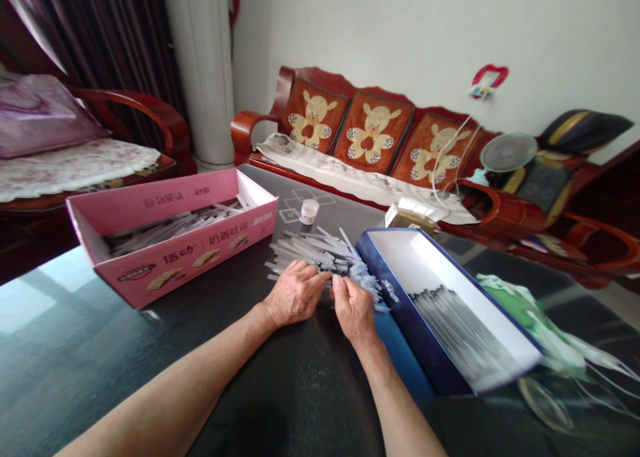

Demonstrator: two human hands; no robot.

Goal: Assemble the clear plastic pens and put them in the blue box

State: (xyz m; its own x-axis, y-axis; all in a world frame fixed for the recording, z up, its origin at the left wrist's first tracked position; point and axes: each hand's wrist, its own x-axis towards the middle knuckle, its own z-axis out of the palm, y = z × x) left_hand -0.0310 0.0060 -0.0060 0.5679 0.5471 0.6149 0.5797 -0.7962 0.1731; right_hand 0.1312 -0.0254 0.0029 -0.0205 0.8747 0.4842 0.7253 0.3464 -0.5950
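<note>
A loose pile of thin whitish translucent tubes (320, 247) lies on the dark table, with bluish pieces at its right end. At the pile's near edge my left hand (296, 291) is closed, fingers bent, thumb side toward the other hand. My right hand (354, 307) pinches with thumb and forefinger, its tips close to the left fingertips. Whatever is between the fingers is too small or hidden to name. Beside my right hand stands an open blue box (373, 260) with a white inside, holding a layer of grey slender sticks (463, 333) with dark ends.
A pink carton (173, 267) with more tubes stands left on the table (235, 377). A small white-lidded jar (309, 212) is behind the pile. A gold-and-white box (410, 218), a green-white plastic bag (533, 317) and a clear roll (546, 403) lie around the blue box.
</note>
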